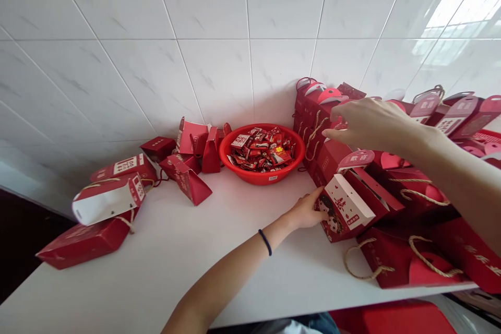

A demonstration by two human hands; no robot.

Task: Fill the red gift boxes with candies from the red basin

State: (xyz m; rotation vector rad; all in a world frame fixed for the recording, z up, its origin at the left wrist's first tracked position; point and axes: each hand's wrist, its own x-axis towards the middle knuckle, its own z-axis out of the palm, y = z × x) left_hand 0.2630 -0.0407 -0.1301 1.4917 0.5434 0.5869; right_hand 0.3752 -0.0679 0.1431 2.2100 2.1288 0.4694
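Red gift box [344, 211] under the left hand [307, 212], with a white end flap printed in red and a cartoon figure on its side
Red boxes [391, 188] stacked at right, with beige rope handles and pink round tabs
Red basin [261, 173] of mostly red wrapped sweets [261, 148]
Red-and-white boxes [107, 198] at left
White surface [176, 255]; white, grey-veined wall tiles [203, 26]
Dark band [265, 241] on left wrist

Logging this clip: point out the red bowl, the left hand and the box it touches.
red bowl [261, 176]: head view, front rim.
left hand [307, 212]: head view, back of hand.
red-and-white gift box [344, 211]: head view, white side panel.
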